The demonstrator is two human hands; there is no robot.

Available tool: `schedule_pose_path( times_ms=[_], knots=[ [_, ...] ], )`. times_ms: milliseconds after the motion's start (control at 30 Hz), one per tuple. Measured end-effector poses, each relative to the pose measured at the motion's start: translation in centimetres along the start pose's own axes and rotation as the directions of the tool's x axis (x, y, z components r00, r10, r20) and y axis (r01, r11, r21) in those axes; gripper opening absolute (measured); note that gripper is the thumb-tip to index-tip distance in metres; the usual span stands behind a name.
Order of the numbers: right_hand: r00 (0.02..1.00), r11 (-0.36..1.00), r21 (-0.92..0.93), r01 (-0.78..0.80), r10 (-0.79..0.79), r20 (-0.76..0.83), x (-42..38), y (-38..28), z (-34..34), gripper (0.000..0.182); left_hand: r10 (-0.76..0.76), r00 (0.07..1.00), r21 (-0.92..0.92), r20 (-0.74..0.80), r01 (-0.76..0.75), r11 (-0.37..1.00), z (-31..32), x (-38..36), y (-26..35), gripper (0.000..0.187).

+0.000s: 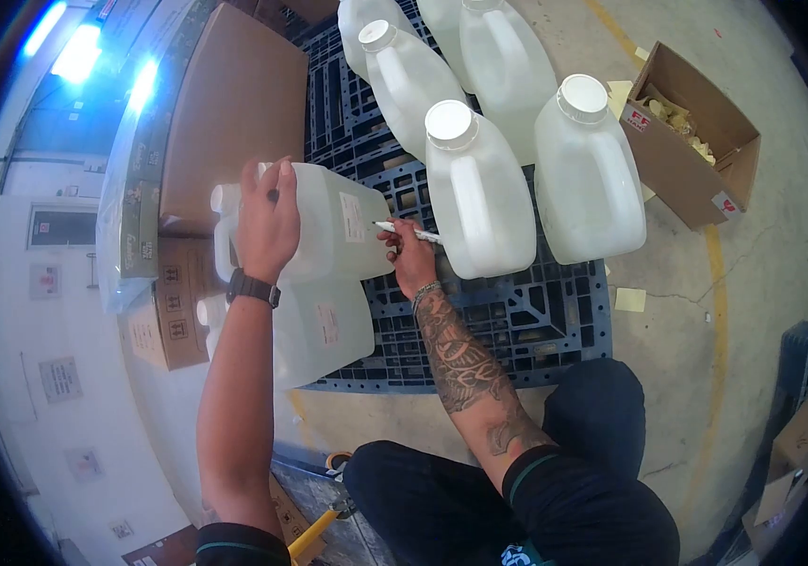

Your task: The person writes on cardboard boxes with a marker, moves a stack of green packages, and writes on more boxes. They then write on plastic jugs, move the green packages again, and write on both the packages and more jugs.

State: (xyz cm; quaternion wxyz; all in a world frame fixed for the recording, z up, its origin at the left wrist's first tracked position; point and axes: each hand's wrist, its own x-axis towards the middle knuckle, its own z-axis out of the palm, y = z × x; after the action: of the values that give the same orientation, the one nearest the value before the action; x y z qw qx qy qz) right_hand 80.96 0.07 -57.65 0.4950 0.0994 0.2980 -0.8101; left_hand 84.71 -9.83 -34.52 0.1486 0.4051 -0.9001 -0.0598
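A large translucent jug (321, 222) with a white label (352, 217) lies at the left on a black pallet (517, 325). My left hand (269, 215) rests on its neck end, with a small dark object at the fingers that I cannot make out. My right hand (410, 255) is closed on a white marker (408, 231), whose dark tip points at the jug, close to the label. Just below sits another labelled jug (324, 330). Right of my right hand stand capped jugs (479, 208) (591, 189), with several more behind them.
Large cardboard boxes (234, 104) stand at the left. An open carton (682, 141) with yellowish pieces inside is on the floor at the right. Yellow paper (630, 300) lies beside the pallet. A yellow handle (314, 536) shows near my legs.
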Motion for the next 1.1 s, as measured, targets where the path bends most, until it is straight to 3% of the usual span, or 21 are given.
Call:
schedule_pose_path(
  times_ms=[400,700,800,1000,1100],
  knots=[
    [1.000,0.992,-0.128,0.002,0.002,0.028,-0.2,-1.0,0.8,0.022,0.006,1.000,-0.018,-0.004,-0.006,1.000,-0.2,0.0,0.3,0.052],
    [0.999,1.000,0.008,-0.007,0.007,-0.048,0.5,0.2,-0.1,0.020,-0.005,1.000,-0.034,0.000,0.005,0.999,-0.1,0.1,0.1,0.053],
    [1.000,0.998,-0.067,0.015,-0.016,-0.026,0.6,-0.1,0.2,0.021,-0.002,1.000,-0.015,-0.004,0.002,1.000,0.0,0.1,0.1,0.054],
    [0.996,0.999,-0.008,-0.044,0.043,-0.082,1.0,0.3,-0.3,0.021,-0.016,1.000,-0.025,0.021,0.017,1.000,-0.3,0.0,0.5,0.056],
    [0.999,0.999,-0.030,-0.041,0.040,-0.031,1.1,0.4,-0.5,0.022,-0.023,1.000,-0.007,0.009,0.023,1.000,0.2,0.2,-0.2,0.057]
  ],
)
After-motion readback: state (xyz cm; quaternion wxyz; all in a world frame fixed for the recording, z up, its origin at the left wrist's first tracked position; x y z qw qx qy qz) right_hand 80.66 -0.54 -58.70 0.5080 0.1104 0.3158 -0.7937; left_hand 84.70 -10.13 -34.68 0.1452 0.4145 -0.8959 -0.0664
